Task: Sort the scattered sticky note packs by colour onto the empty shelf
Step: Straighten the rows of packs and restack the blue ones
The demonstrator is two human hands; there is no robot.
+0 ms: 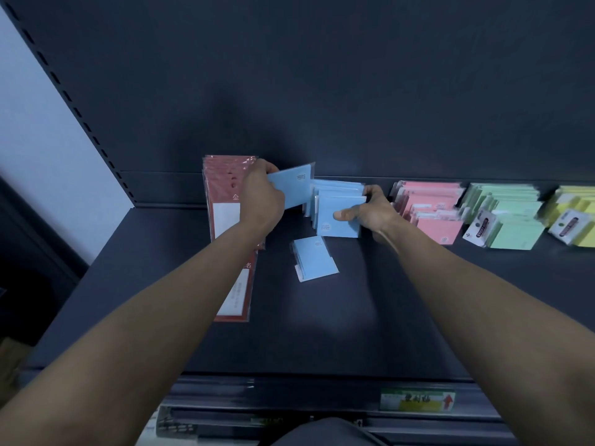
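Fingers of left hand (260, 197) clenched round blue pack (291, 188); right hand (370, 214) pinching blue stack (338, 227) on shelf (145, 252).

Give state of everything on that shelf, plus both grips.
left grip: holds one blue pack
blue pack: lifted, tilted
right grip: holds blue pile, thumb in front
blue pile: overlapped, held
loose blue packs: flat on shelf, free
red packs: grouped left, partly hidden
pink pile: grouped, free
green pile: grouped, free
yellow pile: grouped, cut by frame edge
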